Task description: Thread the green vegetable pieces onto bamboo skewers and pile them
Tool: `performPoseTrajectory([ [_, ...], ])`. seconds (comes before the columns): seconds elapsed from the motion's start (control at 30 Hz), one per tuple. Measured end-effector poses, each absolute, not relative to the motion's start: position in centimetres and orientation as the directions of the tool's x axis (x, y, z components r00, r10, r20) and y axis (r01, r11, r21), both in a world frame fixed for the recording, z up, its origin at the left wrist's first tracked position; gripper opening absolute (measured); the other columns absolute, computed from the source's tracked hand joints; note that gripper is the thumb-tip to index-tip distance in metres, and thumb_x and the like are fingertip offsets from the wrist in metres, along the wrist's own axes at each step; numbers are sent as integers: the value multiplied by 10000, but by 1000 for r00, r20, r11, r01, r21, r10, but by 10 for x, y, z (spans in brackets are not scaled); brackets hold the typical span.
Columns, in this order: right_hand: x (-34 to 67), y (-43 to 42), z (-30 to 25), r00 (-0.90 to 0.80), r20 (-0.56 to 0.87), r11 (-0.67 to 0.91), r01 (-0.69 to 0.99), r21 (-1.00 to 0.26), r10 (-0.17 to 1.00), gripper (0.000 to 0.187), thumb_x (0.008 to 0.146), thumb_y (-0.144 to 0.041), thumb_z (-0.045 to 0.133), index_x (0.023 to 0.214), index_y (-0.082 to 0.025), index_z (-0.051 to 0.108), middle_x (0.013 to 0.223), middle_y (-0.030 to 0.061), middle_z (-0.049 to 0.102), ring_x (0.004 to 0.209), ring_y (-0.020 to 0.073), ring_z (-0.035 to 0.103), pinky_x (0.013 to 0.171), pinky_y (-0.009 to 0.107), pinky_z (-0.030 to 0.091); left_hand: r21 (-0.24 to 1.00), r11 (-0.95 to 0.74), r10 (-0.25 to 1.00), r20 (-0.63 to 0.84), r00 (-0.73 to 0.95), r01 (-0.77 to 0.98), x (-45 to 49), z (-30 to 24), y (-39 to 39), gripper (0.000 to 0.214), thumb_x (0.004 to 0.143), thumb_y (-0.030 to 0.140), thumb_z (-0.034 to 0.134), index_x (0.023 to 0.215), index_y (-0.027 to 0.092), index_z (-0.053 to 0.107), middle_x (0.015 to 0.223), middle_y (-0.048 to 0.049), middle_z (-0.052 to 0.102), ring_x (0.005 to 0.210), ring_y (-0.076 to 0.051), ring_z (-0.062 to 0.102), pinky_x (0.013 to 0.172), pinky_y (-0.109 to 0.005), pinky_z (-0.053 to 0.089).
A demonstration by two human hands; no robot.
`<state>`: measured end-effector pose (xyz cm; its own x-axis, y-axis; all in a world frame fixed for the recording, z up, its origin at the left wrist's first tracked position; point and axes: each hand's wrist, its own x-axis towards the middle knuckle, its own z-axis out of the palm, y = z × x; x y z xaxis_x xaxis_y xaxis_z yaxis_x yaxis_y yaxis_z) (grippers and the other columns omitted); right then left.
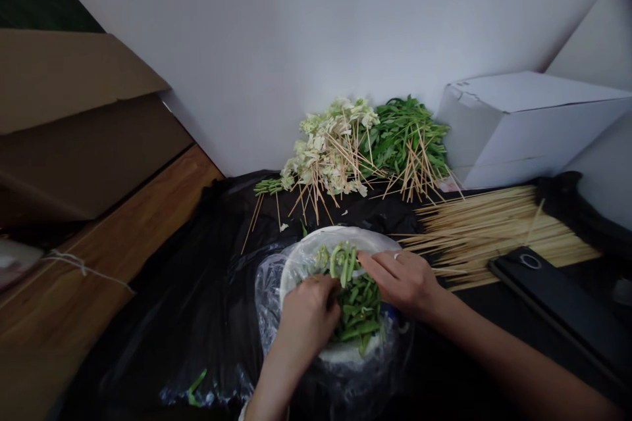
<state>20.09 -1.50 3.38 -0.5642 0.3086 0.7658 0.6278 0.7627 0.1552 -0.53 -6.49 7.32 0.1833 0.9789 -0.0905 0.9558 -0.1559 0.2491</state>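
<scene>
1. Standing far left: a cardboard box (93, 145).
2. Left hand (309, 309): fingers curled beside the upright green pods (345, 264); grip hidden.
3. These pods rise between both hands, above a white bowl (303, 260) containing more.
4. Right hand (402, 276): fingertips touching the pods; cannot tell whether pinching.
5. Right: skewers (488, 227), phone (557, 306).

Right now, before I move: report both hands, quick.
Left hand: fingers curled at the raised green bean pieces; its hold is hidden, cannot be told.
Right hand: fingertips at the same pieces; grip cannot be told.
</scene>
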Motion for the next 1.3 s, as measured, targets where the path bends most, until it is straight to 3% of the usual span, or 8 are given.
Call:
performPoseTrajectory([
  [0.2, 202, -15, 34, -563, 767, 760, 631, 159, 307, 266, 897, -169, 539, 1133, -70, 613, 721, 29, 629, 590, 133, 503, 555, 318, 347, 223, -88, 993, -52, 102, 971, -30, 93, -63, 266, 806, 149, 521, 996, 236, 686, 952, -59, 725, 919, -244, 652, 775, -343, 461],
  [0.53, 202, -15, 30, -574, 755, 754, 635, 167, 317, 278, 895, -182, 549, 1148, -84, 609, 732, 32, 635, 592, 134, 511, 546, 318, 359, 246, -107, 990, -65, 126, 963, -18, 72, -60, 110, 821, 191, 607, 865, 219, 704, 929, -76, 698, 933, -265, 620, 760, -337, 441],
  [0.67, 201, -15, 34, -550, 772, 763, 633, 135, 319, 256, 892, -150, 539, 1125, -78, 617, 723, 35, 643, 574, 131, 505, 533, 317, 353, 441, -130, 979, -84, 185, 888, -28, 84, -60, 112, 812, 160, 598, 814, 212, 698, 861, -44, 706, 841, -217, 625, 744, -312, 430],
  [0.83, 200, -15, 39, -461, 821, 752, 656, 61, 336, 235, 888, -78, 492, 1078, -99, 630, 714, 28, 663, 548, 110, 514, 518, 293, 357, 802, -29, 958, -149, 246, 596, -53, 109, -61, 102, 830, 268, 636, 816, 195, 706, 731, -10, 688, 686, -164, 599, 628, -260, 426],
  [0.97, 200, -15, 39, -418, 841, 756, 654, 16, 343, 265, 887, -58, 459, 1073, -124, 636, 738, 31, 682, 585, 106, 562, 538, 262, 398, 965, 68, 996, -81, 43, 255, -66, 107, -55, 199, 705, 264, 785, 887, 192, 755, 743, -14, 712, 677, -142, 605, 638, -237, 459],
  [1.1, 200, -16, 36, -384, 847, 770, 637, -47, 369, 275, 888, -58, 465, 1103, -123, 623, 776, 36, 696, 620, 115, 597, 551, 253, 424, 989, 96, 980, -114, -160, -117, -65, 88, -47, 264, 627, 251, 858, 874, 185, 792, 742, -15, 732, 647, -90, 606, 627, -174, 483],
  [1.2, 200, -16, 36, -368, 854, 782, 619, -70, 368, 269, 883, -56, 482, 1107, -115, 619, 780, 37, 696, 604, 115, 593, 543, 259, 421, 918, 74, 954, -179, -240, -390, -59, 78, -42, 284, 595, 256, 884, 850, 170, 793, 717, -11, 726, 626, -69, 612, 601, -140, 497],
  [1.3, 199, -17, 36, -377, 854, 800, 596, -72, 358, 274, 882, -53, 476, 1110, -115, 616, 786, 33, 694, 606, 118, 593, 544, 266, 418, 836, 53, 935, -234, -268, -546, -52, 76, -40, 298, 574, 221, 895, 845, 160, 785, 745, -22, 738, 615, -68, 622, 557, -127, 501],
])
